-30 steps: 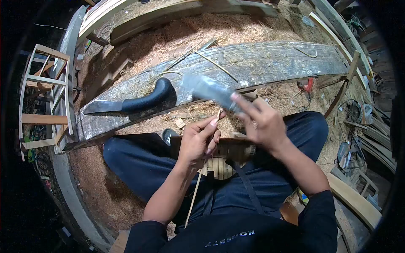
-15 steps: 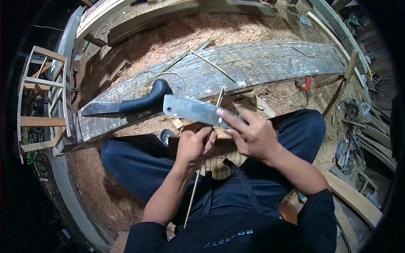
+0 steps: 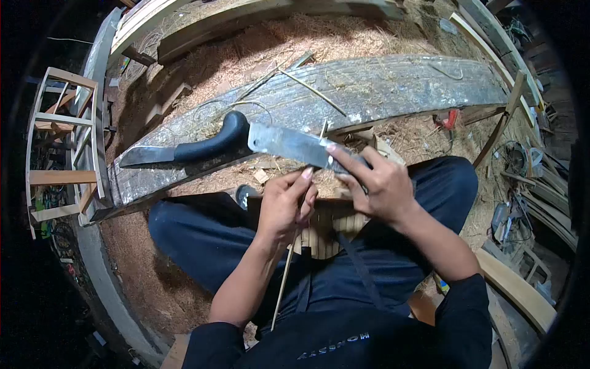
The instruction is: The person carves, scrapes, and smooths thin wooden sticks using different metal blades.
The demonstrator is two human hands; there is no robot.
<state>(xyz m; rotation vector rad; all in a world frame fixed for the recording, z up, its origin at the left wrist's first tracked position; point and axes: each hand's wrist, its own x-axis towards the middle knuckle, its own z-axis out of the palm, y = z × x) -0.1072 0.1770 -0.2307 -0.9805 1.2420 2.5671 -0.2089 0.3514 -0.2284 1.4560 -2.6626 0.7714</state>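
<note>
My right hand [image 3: 382,187] grips a cleaver [image 3: 284,146]; its broad steel blade points left, with a hole near the end corner. My left hand [image 3: 287,200] is closed around a thin strip of wood or bamboo [image 3: 283,283], whose lower end runs down towards my lap. A short end of what looks like the same strip sticks up beyond the blade, which lies across it just above my left fingertips. On the plank bench [image 3: 405,92] in front lies a knife with a thick, curved black handle [image 3: 209,144], left of the cleaver. A slatted panel [image 3: 322,237] rests between my legs.
Two thin sticks, one of them light [image 3: 313,92], lie on the bench among shavings. A red-handled tool [image 3: 450,120] is beyond my right knee. On the left stands a wooden frame [image 3: 61,117]. Curved boards [image 3: 516,289] lie at the right, and wood shavings cover the floor.
The cleaver and my right hand have shifted slightly right. My left thumb now extends upward near the blade. The bench and the knife on it look unmoved.
</note>
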